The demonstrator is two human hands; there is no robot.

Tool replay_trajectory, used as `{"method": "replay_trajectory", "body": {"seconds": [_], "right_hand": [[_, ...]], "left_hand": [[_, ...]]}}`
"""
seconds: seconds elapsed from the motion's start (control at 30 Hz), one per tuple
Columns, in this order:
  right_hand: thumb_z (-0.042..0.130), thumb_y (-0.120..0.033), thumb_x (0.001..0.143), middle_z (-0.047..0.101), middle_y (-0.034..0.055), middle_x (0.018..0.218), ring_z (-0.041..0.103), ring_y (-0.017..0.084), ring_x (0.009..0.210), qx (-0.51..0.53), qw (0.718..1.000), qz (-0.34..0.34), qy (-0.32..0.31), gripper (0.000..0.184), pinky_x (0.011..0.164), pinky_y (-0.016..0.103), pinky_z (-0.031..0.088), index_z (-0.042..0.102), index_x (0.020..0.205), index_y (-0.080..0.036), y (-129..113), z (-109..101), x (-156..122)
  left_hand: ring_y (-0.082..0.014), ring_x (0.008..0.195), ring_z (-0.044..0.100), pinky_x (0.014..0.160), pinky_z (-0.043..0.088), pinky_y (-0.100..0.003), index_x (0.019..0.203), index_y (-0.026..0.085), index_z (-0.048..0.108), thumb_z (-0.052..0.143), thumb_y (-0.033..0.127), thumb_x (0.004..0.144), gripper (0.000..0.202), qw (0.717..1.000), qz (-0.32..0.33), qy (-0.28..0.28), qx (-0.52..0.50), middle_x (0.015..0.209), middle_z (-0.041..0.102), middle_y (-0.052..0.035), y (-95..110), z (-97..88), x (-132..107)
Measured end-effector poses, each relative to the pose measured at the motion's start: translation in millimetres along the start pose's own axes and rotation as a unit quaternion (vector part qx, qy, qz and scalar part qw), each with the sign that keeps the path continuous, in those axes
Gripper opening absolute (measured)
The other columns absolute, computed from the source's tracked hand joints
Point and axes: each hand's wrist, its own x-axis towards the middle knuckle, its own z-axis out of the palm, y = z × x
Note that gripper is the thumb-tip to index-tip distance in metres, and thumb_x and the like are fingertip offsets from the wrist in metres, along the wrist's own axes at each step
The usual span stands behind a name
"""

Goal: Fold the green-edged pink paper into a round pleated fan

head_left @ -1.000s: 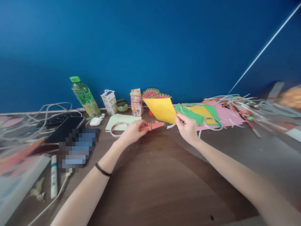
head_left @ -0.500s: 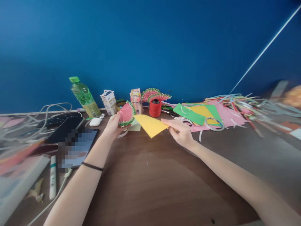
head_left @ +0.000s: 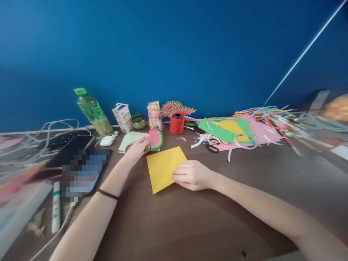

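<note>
A yellow square of paper lies flat on the brown desk. My right hand rests on its right corner with fingers curled, pinching the edge. My left hand is closed on a pleated pink paper fan with a green rim, held just above the desk behind the yellow sheet. A pale green sheet lies under that hand.
A green bottle, two small cartons, a red thread spool, more paper fans and scissors line the back. Coloured sheets and strips spread right. A phone, cables and a glue stick lie left.
My right hand brought the yellow paper down from the air and laid it flat on the desk. My left hand shifted the opened fan slightly right and lower.
</note>
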Motion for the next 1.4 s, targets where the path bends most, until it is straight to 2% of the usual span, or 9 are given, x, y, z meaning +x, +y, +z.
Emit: {"method": "replay_trajectory", "body": {"seconds": [0.13, 0.23, 0.37, 0.5, 0.6, 0.73, 0.93, 1.23, 1.4], "right_hand": [[0.038, -0.024, 0.091, 0.065, 0.0040, 0.073, 0.053, 0.012, 0.065, -0.006, 1.000, -0.010, 0.009, 0.027, 0.059, 0.025, 0.033, 0.062, 0.082, -0.018, 1, 0, -2], [0.038, -0.024, 0.090, 0.064, 0.0022, 0.066, 0.050, 0.011, 0.059, -0.016, 1.000, -0.008, 0.011, 0.028, 0.055, 0.026, 0.030, 0.063, 0.079, -0.018, 2, -1, -2], [0.040, -0.025, 0.089, 0.063, 0.0018, 0.063, 0.052, 0.012, 0.058, -0.002, 1.000, 0.007, 0.022, 0.028, 0.055, 0.026, 0.031, 0.064, 0.077, -0.018, 4, -3, -1], [0.046, -0.025, 0.087, 0.065, 0.0028, 0.069, 0.056, 0.011, 0.063, 0.092, 0.992, 0.087, 0.002, 0.022, 0.058, 0.023, 0.036, 0.063, 0.075, -0.017, 6, -7, 0], [0.055, -0.025, 0.081, 0.065, 0.0015, 0.075, 0.056, 0.011, 0.065, 0.184, 0.968, 0.168, -0.040, 0.012, 0.059, 0.021, 0.036, 0.060, 0.074, -0.018, 6, -12, 2], [0.060, -0.028, 0.076, 0.058, -0.0026, 0.066, 0.048, 0.008, 0.057, 0.262, 0.927, 0.248, -0.104, 0.012, 0.054, 0.019, 0.033, 0.056, 0.071, -0.017, 8, -19, 3], [0.067, -0.027, 0.069, 0.051, -0.0047, 0.063, 0.047, 0.008, 0.057, 0.421, 0.838, 0.273, -0.215, 0.017, 0.052, 0.018, 0.036, 0.055, 0.074, -0.015, 20, -31, 0], [0.065, -0.029, 0.070, 0.051, -0.0048, 0.060, 0.045, 0.008, 0.056, 0.356, 0.852, 0.304, -0.236, 0.018, 0.052, 0.019, 0.034, 0.054, 0.068, -0.015, 38, -40, -8], [0.064, -0.034, 0.069, 0.050, -0.0047, 0.058, 0.044, 0.008, 0.053, 0.348, 0.838, 0.313, -0.282, 0.021, 0.050, 0.019, 0.032, 0.053, 0.066, -0.016, 43, -40, -13]], "left_hand": [[-0.0278, 0.109, 0.052, 0.099, 0.034, -0.040, 0.107, 0.015, 0.058, 0.052, 0.029, 0.074, 0.036, 0.982, 0.064, 0.070, 0.161, 0.113, 0.059, -0.0126, 4, 3.5, -5], [-0.0318, 0.114, 0.047, 0.100, 0.031, -0.042, 0.107, 0.010, 0.058, 0.047, 0.028, 0.077, 0.036, 0.936, 0.128, 0.068, 0.321, 0.121, 0.052, -0.0186, 6, 4.4, -7], [-0.0303, 0.111, 0.047, 0.096, 0.035, -0.039, 0.104, 0.011, 0.059, 0.046, 0.027, 0.077, 0.034, 0.916, 0.149, 0.076, 0.365, 0.115, 0.055, -0.0165, 26, 2.6, -16], [-0.0191, 0.076, 0.059, 0.068, 0.043, -0.028, 0.083, 0.021, 0.062, 0.044, 0.036, 0.078, 0.024, 0.922, 0.111, -0.131, 0.347, 0.082, 0.065, -0.0021, 61, 6.1, -39], [-0.0155, 0.068, 0.057, 0.057, 0.039, -0.022, 0.074, 0.022, 0.063, 0.050, 0.038, 0.073, 0.020, 0.887, 0.081, -0.313, 0.330, 0.073, 0.064, 0.0015, 76, 16.0, -59], [-0.0120, 0.052, 0.048, 0.047, 0.030, -0.022, 0.060, 0.020, 0.058, 0.056, 0.031, 0.065, 0.012, 0.838, 0.033, -0.390, 0.380, 0.059, 0.058, 0.0036, 75, 27.6, -72], [-0.0106, 0.048, 0.042, 0.046, 0.026, -0.022, 0.056, 0.020, 0.055, 0.059, 0.028, 0.061, 0.011, 0.817, 0.035, -0.418, 0.396, 0.051, 0.050, 0.0053, 64, 29.9, -68], [-0.0143, 0.063, 0.051, 0.055, 0.034, -0.023, 0.062, 0.019, 0.055, 0.052, 0.029, 0.069, 0.012, 0.863, 0.076, -0.341, 0.366, 0.069, 0.058, 0.0016, 56, 37.6, -63], [-0.0171, 0.078, 0.053, 0.069, 0.039, -0.026, 0.066, 0.018, 0.056, 0.050, 0.025, 0.074, 0.012, 0.856, 0.176, -0.326, 0.362, 0.082, 0.059, -0.0024, 52, 42.7, -65]]}}
